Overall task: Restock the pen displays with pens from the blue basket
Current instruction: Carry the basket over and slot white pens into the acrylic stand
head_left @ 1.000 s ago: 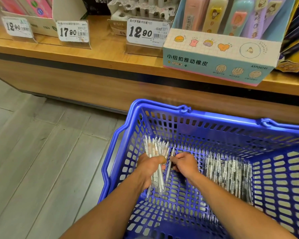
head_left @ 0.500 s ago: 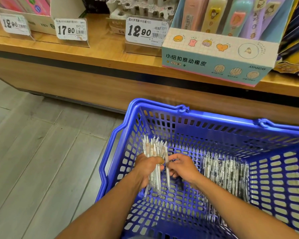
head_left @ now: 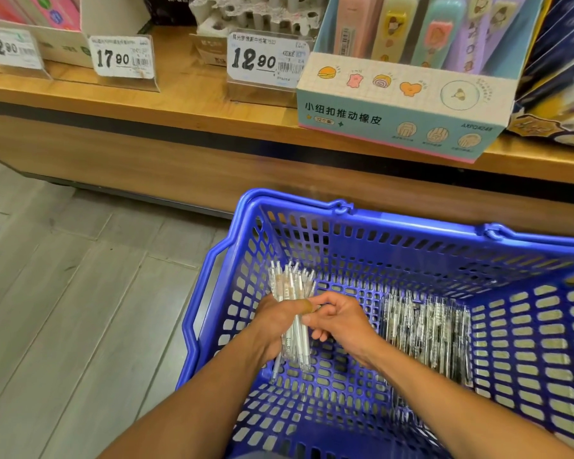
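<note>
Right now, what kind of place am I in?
Most likely a stationery shop aisle. A wooden shelf carries price tags reading 12.90 and 17.90 and a retail display box, and a blue basket below holds loose pens.

basket [head_left: 411, 226] cut off right, price tag [head_left: 12, 48] small print unreadable

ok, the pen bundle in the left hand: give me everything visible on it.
The pen bundle is a fistful of slim pens with clear or whitish barrels, some with beige patches near the top. It stands roughly upright, clicker ends fanned out above the fist, tips poking out below. The left hand grips it around the middle; the right hand touches its right side with its fingertips. It is held inside the blue basket, at the left end, above the mesh floor.
</note>
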A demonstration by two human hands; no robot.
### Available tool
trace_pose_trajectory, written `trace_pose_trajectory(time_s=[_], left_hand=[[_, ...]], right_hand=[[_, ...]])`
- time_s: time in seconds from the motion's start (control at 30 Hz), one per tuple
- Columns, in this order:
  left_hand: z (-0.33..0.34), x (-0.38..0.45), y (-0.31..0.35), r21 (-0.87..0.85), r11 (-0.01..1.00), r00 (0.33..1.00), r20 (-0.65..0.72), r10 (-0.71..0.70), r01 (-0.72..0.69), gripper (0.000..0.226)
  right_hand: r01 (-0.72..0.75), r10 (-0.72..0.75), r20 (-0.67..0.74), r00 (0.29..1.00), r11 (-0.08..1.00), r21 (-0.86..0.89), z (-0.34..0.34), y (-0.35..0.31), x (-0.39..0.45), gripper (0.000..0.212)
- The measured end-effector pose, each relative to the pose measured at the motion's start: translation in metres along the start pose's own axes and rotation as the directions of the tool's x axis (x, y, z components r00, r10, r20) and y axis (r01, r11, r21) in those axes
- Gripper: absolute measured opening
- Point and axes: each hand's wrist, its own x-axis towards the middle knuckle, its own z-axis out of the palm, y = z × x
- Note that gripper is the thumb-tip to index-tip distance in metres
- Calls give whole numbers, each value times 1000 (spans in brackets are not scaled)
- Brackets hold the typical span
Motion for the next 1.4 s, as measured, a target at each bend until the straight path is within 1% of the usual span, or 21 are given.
trace_pose_trajectory(time_s=[0.07,0.17,0.2,0.23,0.3,0.37,0.43,0.5,0.53,0.57,0.73,0.83,0.93,1.0,1.07,1.13,1.2,1.23,1.3,1.33,1.4], left_hand=[[0,0,1,4,1000,1000,-17,-3,3,109],[-1,1,1,13,1000,999,-47,16,-16,108],[-1,0,1,14,1000,998,-56,19,-18,107],[-1,1,0,21,1000,998,-65,20,-18,106],[0,2,-1,36,999,997,-79,11,-9,102],[0,2,-2,50,999,996,-94,7,-2,99],[0,2,-2,56,998,996,-91,11,-6,95],[0,2,-1,67,998,997,-75,15,-10,95],[0,1,0,70,997,997,-73,18,-13,95],[-1,0,0,75,997,997,-71,22,-16,95],[1,-1,0,90,996,998,-60,26,-20,107],[0,1,0,108,994,997,-74,13,-5,102],[0,2,-1,127,992,995,-97,-1,13,100],[-1,3,-2,122,992,996,-92,-6,17,95],[-1,4,-3,110,994,996,-87,-6,16,88],[-2,5,-4,99,995,996,-86,-5,14,88],[-2,6,-3,105,994,996,-90,-3,13,91],[-1,6,-3,107,994,996,-89,-1,11,93],[-1,7,-3,92,996,997,-73,-1,8,99],[0,6,-2,78,997,998,-58,-10,15,103],[0,3,0,43,999,999,-29,-28,29,109]], right_hand=[[-47,45,40,998,998,46,-6,3,7,49],[-162,133,160,978,970,180,-13,8,17,53],[-199,164,175,971,958,207,-15,10,21,54],[-227,196,156,968,950,215,-16,13,25,54],[-250,248,36,968,948,195,-15,20,34,49],[-261,267,-138,954,963,66,-10,26,43,36],[-307,249,-313,917,940,-150,1,29,51,22],[-352,195,-384,903,847,-398,13,27,56,9],[-369,168,-402,900,785,-497,18,25,57,8],[-387,149,-425,893,737,-554,22,23,58,12],[-444,116,-487,866,629,-639,27,19,61,30],[-473,111,-521,846,606,-639,28,17,63,30],[-521,113,-578,808,593,-613,24,17,62,25],[-527,92,-602,793,599,-603,16,21,57,27],[-470,78,-558,826,642,-606,4,25,53,33],[-366,89,-473,877,761,-536,-7,24,47,33],[-268,148,-361,921,912,-310,-15,18,38,13],[-239,190,-259,947,955,-173,-17,13,33,6],[-226,226,-17,974,974,30,-19,5,22,17],[-227,221,77,972,970,83,-19,2,17,21],[-229,203,177,963,963,142,-17,-3,10,28]])
